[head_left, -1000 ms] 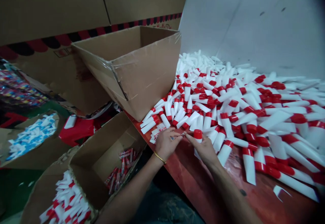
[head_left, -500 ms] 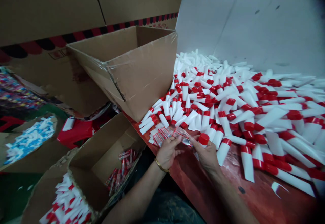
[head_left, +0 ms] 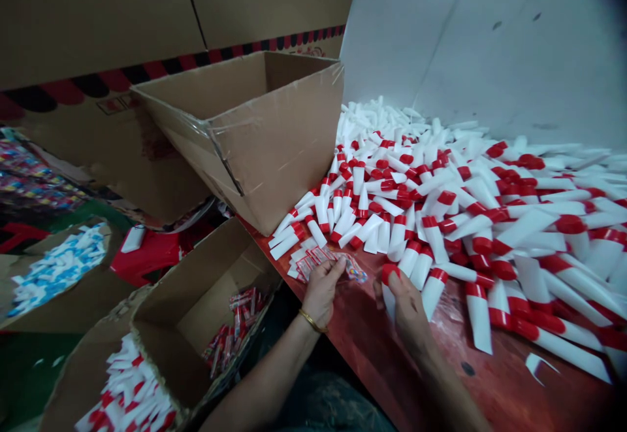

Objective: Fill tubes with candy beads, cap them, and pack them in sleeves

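My left hand (head_left: pixel 321 291), with a gold bracelet at the wrist, pinches a small clear printed plastic sleeve (head_left: pixel 355 268) between thumb and fingers. Beneath and beside those fingers lie several more such sleeves (head_left: pixel 307 262) at the table edge. A white tube with a red cap (head_left: pixel 388 295) is gripped in my right hand (head_left: pixel 407 304), cap end up. A gap separates this tube from the sleeve. Just beyond both hands spreads a large heap of similar red-capped white tubes (head_left: pixel 416 210).
On the red table (head_left: pixel 362 347) stands an open cardboard box (head_left: pixel 284 144). Lower left, another carton (head_left: pixel 196 308) holds printed red-capped tubes (head_left: pixel 238 327). Beside it are more white-and-red tubes (head_left: pixel 130 389) and a box of blue-and-white pieces (head_left: pixel 59 268). A pale panel (head_left: pixel 490 59) rises behind the heap.
My right hand has drawn back from the sleeve, and the tube in it now shows more of its white body. My left hand stays near the same spot, still pinching the sleeve.
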The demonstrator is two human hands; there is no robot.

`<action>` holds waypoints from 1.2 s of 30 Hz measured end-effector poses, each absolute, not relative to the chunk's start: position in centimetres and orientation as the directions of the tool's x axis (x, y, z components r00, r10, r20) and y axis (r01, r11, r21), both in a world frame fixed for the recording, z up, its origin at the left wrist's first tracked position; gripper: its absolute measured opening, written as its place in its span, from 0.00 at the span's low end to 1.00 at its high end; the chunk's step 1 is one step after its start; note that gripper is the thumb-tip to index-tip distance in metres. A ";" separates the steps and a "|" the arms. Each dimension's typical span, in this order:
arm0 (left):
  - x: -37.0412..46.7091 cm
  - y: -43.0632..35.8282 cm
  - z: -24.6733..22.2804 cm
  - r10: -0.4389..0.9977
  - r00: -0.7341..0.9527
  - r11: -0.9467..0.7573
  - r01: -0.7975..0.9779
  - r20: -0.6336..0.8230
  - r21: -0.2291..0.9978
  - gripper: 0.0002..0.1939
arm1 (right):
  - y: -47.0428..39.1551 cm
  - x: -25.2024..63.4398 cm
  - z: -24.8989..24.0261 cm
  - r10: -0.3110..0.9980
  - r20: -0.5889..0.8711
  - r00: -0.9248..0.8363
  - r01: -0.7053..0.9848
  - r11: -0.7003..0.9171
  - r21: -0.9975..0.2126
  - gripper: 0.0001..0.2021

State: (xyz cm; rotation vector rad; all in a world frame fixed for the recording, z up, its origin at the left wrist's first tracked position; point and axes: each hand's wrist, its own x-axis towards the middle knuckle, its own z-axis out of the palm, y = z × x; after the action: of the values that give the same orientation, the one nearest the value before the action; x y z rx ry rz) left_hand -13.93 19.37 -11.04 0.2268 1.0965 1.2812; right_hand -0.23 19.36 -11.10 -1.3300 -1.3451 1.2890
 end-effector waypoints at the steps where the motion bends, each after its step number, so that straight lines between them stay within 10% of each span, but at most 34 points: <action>1: -14.0 19.3 -11.0 0.828 -0.111 0.352 -0.659 -0.549 0.665 0.24 | 18.9 0.2 -10.7 0.989 -0.060 -0.133 0.196 -0.033 -0.980 0.17; 10: -13.8 18.6 -11.7 0.878 -0.152 0.280 -0.606 -0.454 0.745 0.20 | 16.6 0.6 -8.3 0.920 0.169 -0.355 0.653 0.373 -0.660 0.13; 31: -12.0 18.3 -11.9 0.921 -0.098 0.247 -0.602 -0.377 0.760 0.18 | 17.1 -0.2 -11.1 0.962 0.131 -0.239 0.649 0.259 -0.715 0.27; 36: -13.1 18.8 -11.6 0.853 -0.159 0.257 -0.701 -0.497 0.665 0.23 | 16.3 1.6 -10.7 0.952 -0.040 -0.304 0.602 0.160 -0.782 0.14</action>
State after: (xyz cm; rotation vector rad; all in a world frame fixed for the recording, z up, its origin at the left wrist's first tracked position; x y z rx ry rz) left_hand -13.11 18.84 -11.65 0.1869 1.0559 1.3753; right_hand 1.55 16.31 -10.68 -1.4713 -1.9745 0.9880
